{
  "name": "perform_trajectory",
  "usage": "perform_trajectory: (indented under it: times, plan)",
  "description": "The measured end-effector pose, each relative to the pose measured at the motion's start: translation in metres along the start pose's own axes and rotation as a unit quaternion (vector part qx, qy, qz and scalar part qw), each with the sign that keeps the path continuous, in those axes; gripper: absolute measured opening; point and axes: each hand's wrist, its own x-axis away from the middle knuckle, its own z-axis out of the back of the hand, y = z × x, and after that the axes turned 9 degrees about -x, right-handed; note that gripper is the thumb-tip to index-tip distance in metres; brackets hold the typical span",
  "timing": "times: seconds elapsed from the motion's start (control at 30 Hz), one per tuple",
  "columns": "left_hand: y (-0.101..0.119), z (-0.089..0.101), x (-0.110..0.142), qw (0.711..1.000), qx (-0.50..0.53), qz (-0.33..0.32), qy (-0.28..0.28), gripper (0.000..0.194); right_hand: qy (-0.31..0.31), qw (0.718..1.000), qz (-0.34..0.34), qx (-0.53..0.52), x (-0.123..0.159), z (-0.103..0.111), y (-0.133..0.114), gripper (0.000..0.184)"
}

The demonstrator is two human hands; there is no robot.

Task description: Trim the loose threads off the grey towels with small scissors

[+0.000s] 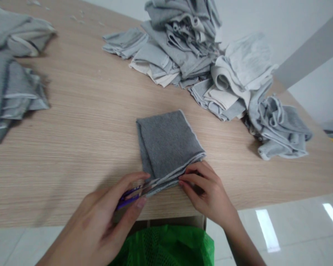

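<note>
A folded dark grey cloth (pixel 169 142) lies near the table's front edge, its layered hems turned towards me. My left hand (pixel 105 212) is closed around small purple-handled thread snips (pixel 127 201). Their metal blades lie against the cloth's near left edge; whether a thread is between them is too small to tell. At the near right of the cloth, my right hand (pixel 207 186) pinches the hem between thumb and fingers.
Heaps of grey cloths (pixel 183 55) sit at the back, with more rolled and folded cloths (pixel 283 125) to the right. Further grey cloths (pixel 19 85) lie at the left. Below the table edge (pixel 72 221) is a green bag (pixel 169 245).
</note>
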Motion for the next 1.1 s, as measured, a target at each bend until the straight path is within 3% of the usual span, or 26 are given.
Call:
perform_trajectory:
  times: [0.23,0.53,0.7,0.87,1.1]
  plan:
    - [0.008,-0.005,-0.006,0.992,-0.09,-0.058,-0.07,0.035,0.001,1.0,-0.009,-0.019,0.0,0.0,0.001,0.012]
    - [0.024,-0.016,-0.009,0.972,-0.211,-0.099,-0.021,0.039,0.003,0.999,-0.017,-0.039,-0.002,0.002,0.001,0.013]
    - [0.031,-0.02,-0.01,0.975,-0.197,-0.104,0.007,0.027,0.003,0.999,-0.015,-0.041,-0.002,0.001,0.002,0.014]
    - [0.029,-0.022,-0.009,0.975,-0.188,-0.119,0.03,0.029,0.001,0.999,-0.016,-0.042,-0.001,0.001,0.002,0.015]
    - [0.024,-0.022,-0.007,0.982,-0.146,-0.121,0.013,0.033,-0.001,0.999,-0.021,-0.041,-0.002,0.002,0.001,0.014]
